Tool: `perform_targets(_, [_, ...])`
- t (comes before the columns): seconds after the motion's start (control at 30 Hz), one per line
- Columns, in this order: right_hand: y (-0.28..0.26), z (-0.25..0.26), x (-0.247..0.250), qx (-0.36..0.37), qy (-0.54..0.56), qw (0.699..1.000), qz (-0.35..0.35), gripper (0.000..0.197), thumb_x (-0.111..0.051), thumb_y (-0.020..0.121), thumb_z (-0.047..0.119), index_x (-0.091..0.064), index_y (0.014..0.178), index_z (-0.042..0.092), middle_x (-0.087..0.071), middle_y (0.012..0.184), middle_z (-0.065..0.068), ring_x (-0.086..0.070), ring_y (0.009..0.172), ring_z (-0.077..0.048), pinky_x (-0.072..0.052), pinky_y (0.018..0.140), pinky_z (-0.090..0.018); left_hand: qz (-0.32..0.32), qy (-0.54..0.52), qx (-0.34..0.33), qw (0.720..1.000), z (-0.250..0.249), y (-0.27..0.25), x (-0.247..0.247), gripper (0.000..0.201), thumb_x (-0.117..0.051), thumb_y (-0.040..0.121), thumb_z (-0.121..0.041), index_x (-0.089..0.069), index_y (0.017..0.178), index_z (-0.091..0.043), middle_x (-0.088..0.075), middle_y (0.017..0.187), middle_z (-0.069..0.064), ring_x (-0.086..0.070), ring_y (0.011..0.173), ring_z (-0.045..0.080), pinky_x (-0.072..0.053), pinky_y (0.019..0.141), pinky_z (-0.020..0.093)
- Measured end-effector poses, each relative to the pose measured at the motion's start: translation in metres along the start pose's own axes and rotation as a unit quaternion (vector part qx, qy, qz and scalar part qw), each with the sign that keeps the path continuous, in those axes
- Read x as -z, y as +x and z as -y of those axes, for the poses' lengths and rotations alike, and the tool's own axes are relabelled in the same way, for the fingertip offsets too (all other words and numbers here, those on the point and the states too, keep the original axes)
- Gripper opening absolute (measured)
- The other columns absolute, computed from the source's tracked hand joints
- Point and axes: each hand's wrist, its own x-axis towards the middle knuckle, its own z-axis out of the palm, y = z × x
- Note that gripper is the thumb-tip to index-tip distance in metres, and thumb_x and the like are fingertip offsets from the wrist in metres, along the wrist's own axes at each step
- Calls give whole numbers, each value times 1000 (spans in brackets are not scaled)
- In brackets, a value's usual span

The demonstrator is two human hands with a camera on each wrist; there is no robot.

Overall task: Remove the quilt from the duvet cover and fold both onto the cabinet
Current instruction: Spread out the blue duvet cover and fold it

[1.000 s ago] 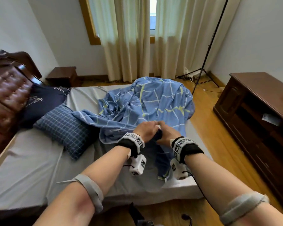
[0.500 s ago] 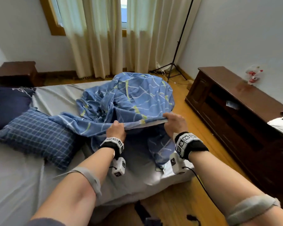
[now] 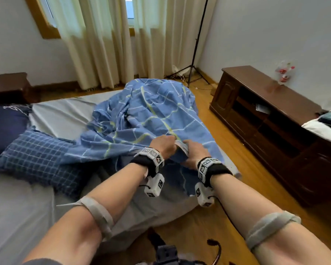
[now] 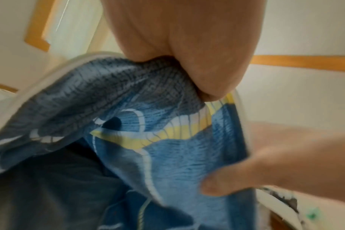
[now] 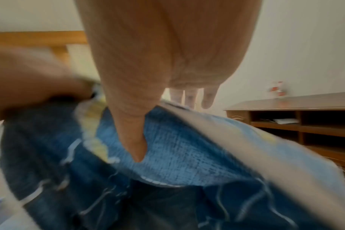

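A blue duvet cover with yellow and white lines lies crumpled on the grey bed. My left hand and right hand meet at its near edge and both grip the white-trimmed hem. In the left wrist view my left hand bunches the blue cloth. In the right wrist view the thumb of my right hand presses under the hem of the cover, fingers over the top. A white folded quilt lies on the dark cabinet at right.
Two blue pillows lie on the bed's left side. A tripod stands by the curtains. A dark nightstand is at far left. Wooden floor runs between bed and cabinet. A small red-white ornament stands on the cabinet.
My hands, spread apart along the hem half a second ago, have come together again at the cover's edge. The head view has swung right, toward the cabinet.
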Motion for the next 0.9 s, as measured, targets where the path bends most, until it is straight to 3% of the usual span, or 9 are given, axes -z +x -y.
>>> perform_targets(0.07, [3,16,-6,44,11,999,-3,39,-64,80,50,-57,113,31,-71,104,-5,-67,102,-29,-54,82,-40,-33,9,-11,999,-1,-10,14,24,-49,95,-30,-58,113,-18,-66,118,13,-62,108,35,-47,85,40])
perform_targets(0.13, [0,21,1,54,-9,998,-21,21,-56,88,34,-62,107,26,-70,104,-8,-66,101,-32,-51,79,-37,-43,38,-8,998,15,-25,22,27,-54,94,-40,-59,114,-23,-68,115,9,-63,106,31,-46,84,37])
perform_targets(0.23, [-4,13,16,51,-22,995,-82,28,-51,85,16,-65,107,28,-70,107,-10,-65,101,-34,-47,79,-36,-6,47,26,999,46,-47,12,30,-56,94,-45,-61,117,-27,-68,117,4,-63,109,30,-47,85,37])
perform_targets(0.37, [-13,-4,24,65,10,991,-119,35,-50,81,12,-66,109,27,-69,104,-14,-62,101,-37,-48,81,-38,18,79,83,993,55,-65,-18,25,-54,92,-25,-61,116,-25,-60,115,9,-62,106,35,-48,84,41])
perform_targets(0.5, [-19,-32,25,52,20,987,-151,32,-51,79,13,-66,103,25,-70,99,-13,-65,94,-36,-52,76,-39,7,62,169,984,48,-71,-33,26,-42,96,-20,-62,113,-17,-65,117,16,-62,108,36,-49,88,42])
perform_targets(0.63, [-19,-58,20,-19,29,992,-121,27,-50,80,13,-65,100,21,-70,100,-13,-65,96,-36,-53,81,-39,14,43,170,984,34,-69,-38,38,-33,96,-32,-61,108,-9,-64,119,22,-59,110,40,-45,92,42])
perform_targets(0.73, [-18,-62,12,-39,51,993,-100,24,-61,80,23,-58,103,25,-68,106,-7,-63,102,-32,-51,87,-40,1,-19,141,990,15,-65,-22,28,-43,97,-29,-62,97,-8,-66,110,21,-59,105,36,-43,88,39])
perform_targets(0.83, [-16,-29,-3,86,81,992,-45,53,-72,71,28,-53,121,29,-63,121,0,-58,114,-26,-47,96,-40,-8,-76,101,992,4,-70,1,39,-64,80,-56,-57,94,-20,-69,91,6,-64,88,26,-49,78,36])
perform_targets(0.9, [-19,7,-8,150,75,986,4,42,-68,78,25,-60,119,30,-66,118,-1,-60,112,-27,-49,92,-37,1,-66,63,996,5,-79,13,47,-73,70,-56,-53,100,-26,-68,88,0,-64,84,21,-49,74,34])
